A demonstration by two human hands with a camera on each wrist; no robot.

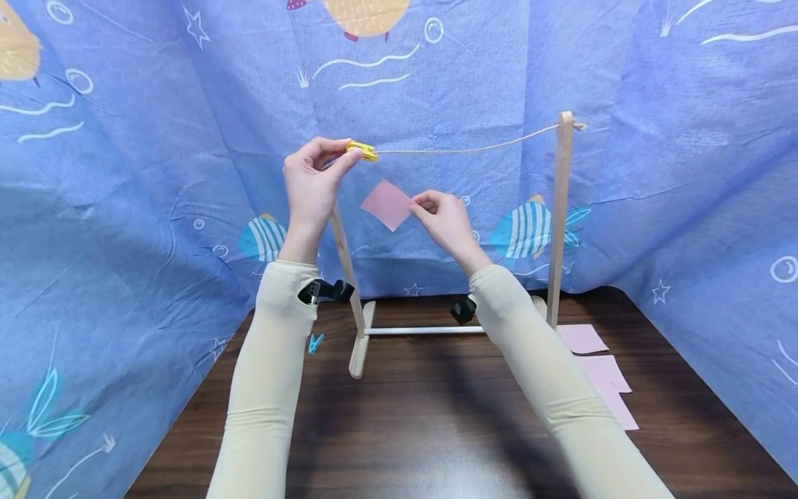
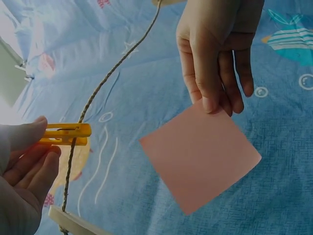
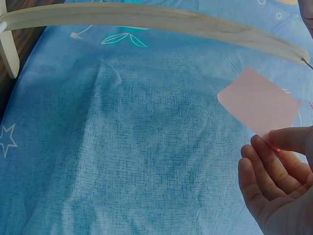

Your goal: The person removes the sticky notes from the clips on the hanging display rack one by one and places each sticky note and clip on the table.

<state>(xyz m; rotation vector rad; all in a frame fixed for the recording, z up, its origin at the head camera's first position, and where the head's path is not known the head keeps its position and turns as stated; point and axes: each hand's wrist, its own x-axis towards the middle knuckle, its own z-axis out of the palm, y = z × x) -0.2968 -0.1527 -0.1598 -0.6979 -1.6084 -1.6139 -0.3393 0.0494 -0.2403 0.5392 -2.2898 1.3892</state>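
Beside the string, a yellow peg is pinched by the left hand, while a pink paper square, pinched by the right hand, is best raised level with the string.

Dark wooden table: rack, pink papers.

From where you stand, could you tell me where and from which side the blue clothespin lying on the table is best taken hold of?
Grip the blue clothespin at its splayed handle ends, which look to point up and away from you, pinching them from above. It lies flat on the dark table beside the left sleeve, left of the wooden stand's foot, so probably come in from the left, clear of the stand.
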